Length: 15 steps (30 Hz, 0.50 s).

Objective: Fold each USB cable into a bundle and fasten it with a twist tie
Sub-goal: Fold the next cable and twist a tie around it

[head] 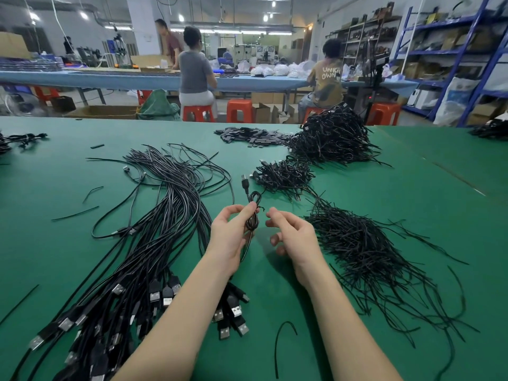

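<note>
Background shirt (331, 74) lettering ("UNKN OWN")

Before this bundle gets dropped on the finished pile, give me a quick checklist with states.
1. Folded cable bundle held: ok, the left hand grips it at its middle.
2. Twist tie on the bundle: ok, a short twisted end sticks out beside the left fingers.
3. Tie tight enough: cannot tell.
4. Right hand free: ok, its fingers are loosely curled and hold nothing.
5. Plug end tucked in: not ok, it sticks up out of the bundle.
6. Small pile of bundles reachable: ok, it lies just beyond the hands.
</note>
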Available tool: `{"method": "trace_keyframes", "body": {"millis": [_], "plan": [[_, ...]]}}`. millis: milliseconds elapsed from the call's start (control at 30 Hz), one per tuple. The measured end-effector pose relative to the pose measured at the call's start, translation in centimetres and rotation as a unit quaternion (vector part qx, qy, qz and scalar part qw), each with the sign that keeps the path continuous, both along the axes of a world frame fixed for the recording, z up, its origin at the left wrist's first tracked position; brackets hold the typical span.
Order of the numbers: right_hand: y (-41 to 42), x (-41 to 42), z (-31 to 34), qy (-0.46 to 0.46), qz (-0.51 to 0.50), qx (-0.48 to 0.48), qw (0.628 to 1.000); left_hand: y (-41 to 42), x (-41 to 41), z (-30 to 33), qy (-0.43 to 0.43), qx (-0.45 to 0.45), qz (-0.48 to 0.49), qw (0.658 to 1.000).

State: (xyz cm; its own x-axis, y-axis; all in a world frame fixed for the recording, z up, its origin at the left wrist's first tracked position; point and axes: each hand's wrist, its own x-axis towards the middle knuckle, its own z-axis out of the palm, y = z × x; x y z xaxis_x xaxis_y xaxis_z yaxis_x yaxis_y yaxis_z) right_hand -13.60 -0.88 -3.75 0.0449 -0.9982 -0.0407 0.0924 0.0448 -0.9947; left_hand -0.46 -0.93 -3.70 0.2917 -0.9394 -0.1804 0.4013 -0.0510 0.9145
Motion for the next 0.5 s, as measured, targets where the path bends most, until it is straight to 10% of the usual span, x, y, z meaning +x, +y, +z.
{"method": "trace_keyframes", "body": {"millis": [267,500], "plan": [[-0.2,0.4,-0.3,-0.006,-0.009,-0.015,1.0,-11.0,-0.8,3.0,-0.112,-0.018,0.078,0.99],[-0.4,0.3,-0.4,0.045,0.014,-0.028,0.998,-15.6,-0.7,2.6,-0.4,0.05,0.037,0.914]]}}
